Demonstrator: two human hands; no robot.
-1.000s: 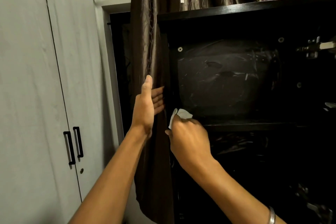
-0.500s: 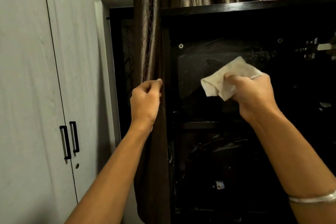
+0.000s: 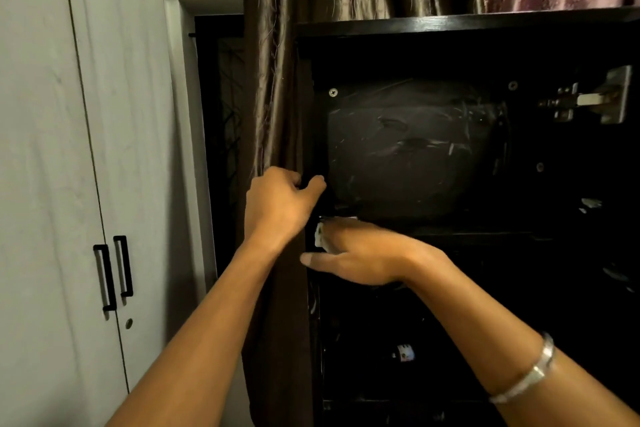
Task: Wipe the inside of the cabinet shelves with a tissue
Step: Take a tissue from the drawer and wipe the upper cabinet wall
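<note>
Change: half a second ago the right hand (image 3: 360, 253) held the tissue (image 3: 320, 234) up in front of the upper compartment; now it is down at the front left corner of the shelf (image 3: 467, 236), pressing the tissue there.
Meaning: I judge a fresh wiping stroke is starting at the left end of the shelf edge, with most of the shelf to the right not yet covered.
Wardrobe: pale doors (image 3: 52, 184) with two black handles (image 3: 114, 274) stand shut at far left, well apart from the work.
Curtain: brown fabric (image 3: 277, 80) hangs just beside the cabinet's left wall.
Left hand: the left hand (image 3: 280, 204) is curled around the edge of the curtain and the cabinet side, fingers closed, keeping the fabric back as before.
Tissue: only a small white bit shows between the right hand's fingers, touching the shelf corner; the rest is hidden under the palm.
Right hand: fingers flattened and closed over the tissue, thumb stretched left; a metal bangle (image 3: 526, 374) sits on the forearm.
Surface: the cabinet (image 3: 450, 24) is black inside and dimly lit; the back panel (image 3: 415, 156) shows pale streaks and scuffs.
Room: a metal hinge (image 3: 588, 100) sits at upper right; lower compartments are too dark to read.
</note>
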